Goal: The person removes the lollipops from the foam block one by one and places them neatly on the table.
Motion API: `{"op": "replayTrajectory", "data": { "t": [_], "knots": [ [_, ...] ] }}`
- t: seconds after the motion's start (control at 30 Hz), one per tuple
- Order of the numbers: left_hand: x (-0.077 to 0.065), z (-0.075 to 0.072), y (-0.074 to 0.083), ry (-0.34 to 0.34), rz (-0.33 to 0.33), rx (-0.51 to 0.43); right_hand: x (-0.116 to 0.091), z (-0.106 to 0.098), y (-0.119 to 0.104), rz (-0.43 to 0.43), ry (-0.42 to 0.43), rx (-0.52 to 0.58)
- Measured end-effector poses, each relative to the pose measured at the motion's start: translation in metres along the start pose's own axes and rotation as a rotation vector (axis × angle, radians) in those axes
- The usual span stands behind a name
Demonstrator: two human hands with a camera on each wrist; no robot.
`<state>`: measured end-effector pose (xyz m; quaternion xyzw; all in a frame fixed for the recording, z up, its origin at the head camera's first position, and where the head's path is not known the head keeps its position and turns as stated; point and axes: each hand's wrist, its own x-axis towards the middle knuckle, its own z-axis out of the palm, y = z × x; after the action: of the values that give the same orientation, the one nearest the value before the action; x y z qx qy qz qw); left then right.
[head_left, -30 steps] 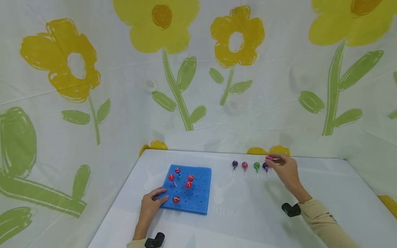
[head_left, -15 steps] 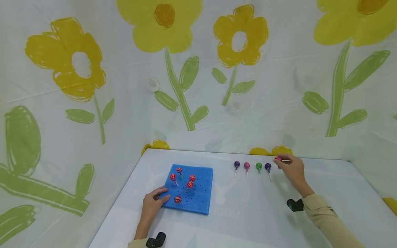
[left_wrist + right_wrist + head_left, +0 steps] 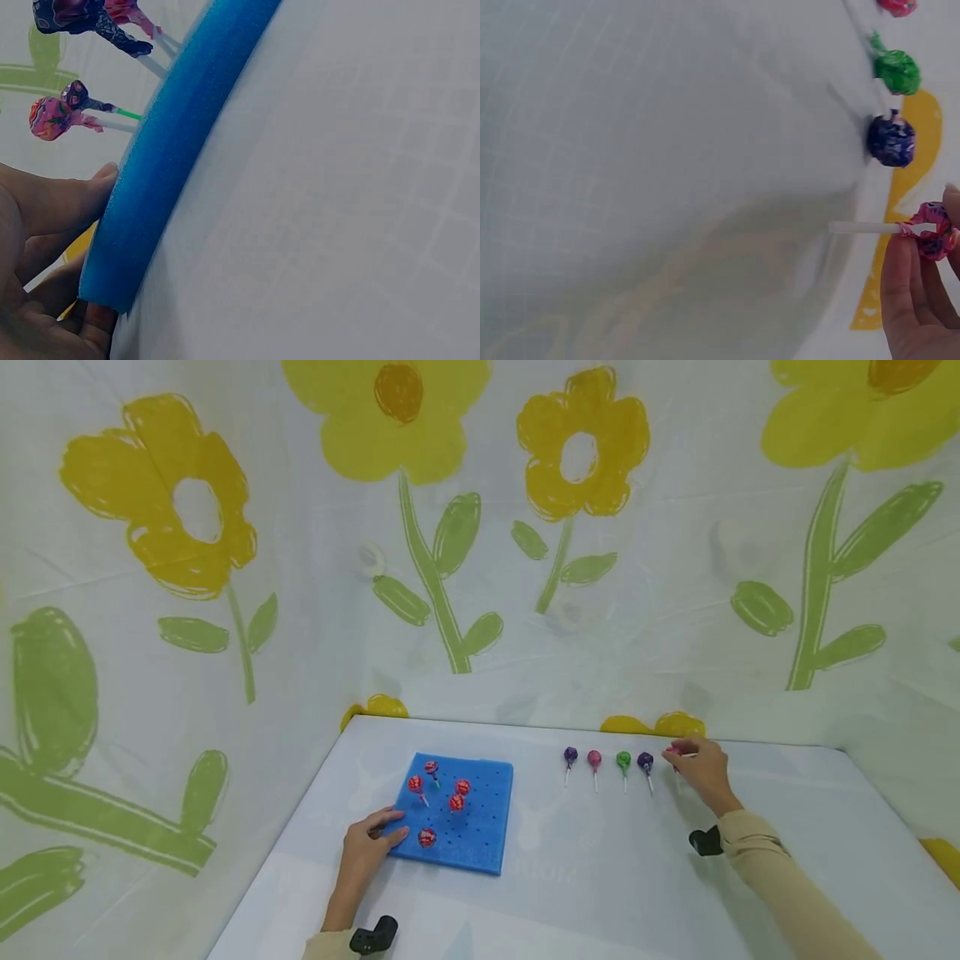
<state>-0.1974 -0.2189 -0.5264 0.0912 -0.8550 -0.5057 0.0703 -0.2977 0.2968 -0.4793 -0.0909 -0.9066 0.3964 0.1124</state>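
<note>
My left hand (image 3: 367, 843) holds the left edge of a blue foam board (image 3: 480, 835) dotted with small holes. In the left wrist view its thumb presses the board's upper face, with other fingers at the side edge. Several red-wrapped lollipops (image 3: 427, 837) stand in the board by their sticks. At the far right, my right hand (image 3: 705, 770) pinches a pink-wrapped lollipop (image 3: 934, 232) by its head, the white stick pointing away from the fingers. Left of it lie a dark purple lollipop (image 3: 646, 762), a green one (image 3: 624, 760), a pink one (image 3: 595, 758) and another purple one (image 3: 571, 754).
The white table (image 3: 600, 877) ends at a back edge just behind the lollipop row. A white curtain (image 3: 300, 635) printed with yellow flowers hangs behind and to the sides. Each wrist carries a black camera (image 3: 375, 935).
My right hand has moved right with its lollipop, from above the right-hand purple one to beside it, and come slightly lower. The left hand stays on the board.
</note>
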Motion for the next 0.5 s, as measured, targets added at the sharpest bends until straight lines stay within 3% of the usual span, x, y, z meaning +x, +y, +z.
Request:
{"op": "replayTrajectory", "data": {
  "t": [0.17, 0.5],
  "knots": [
    [0.0, 0.0, -0.002, 0.01, -0.003, 0.002, 0.002, 0.007, 0.013, -0.008, -0.053, -0.055],
    [-0.001, 0.0, 0.0, 0.016, 0.008, -0.003, 0.005, 0.011, 0.023, -0.08, -0.035, -0.092]
  ]
}}
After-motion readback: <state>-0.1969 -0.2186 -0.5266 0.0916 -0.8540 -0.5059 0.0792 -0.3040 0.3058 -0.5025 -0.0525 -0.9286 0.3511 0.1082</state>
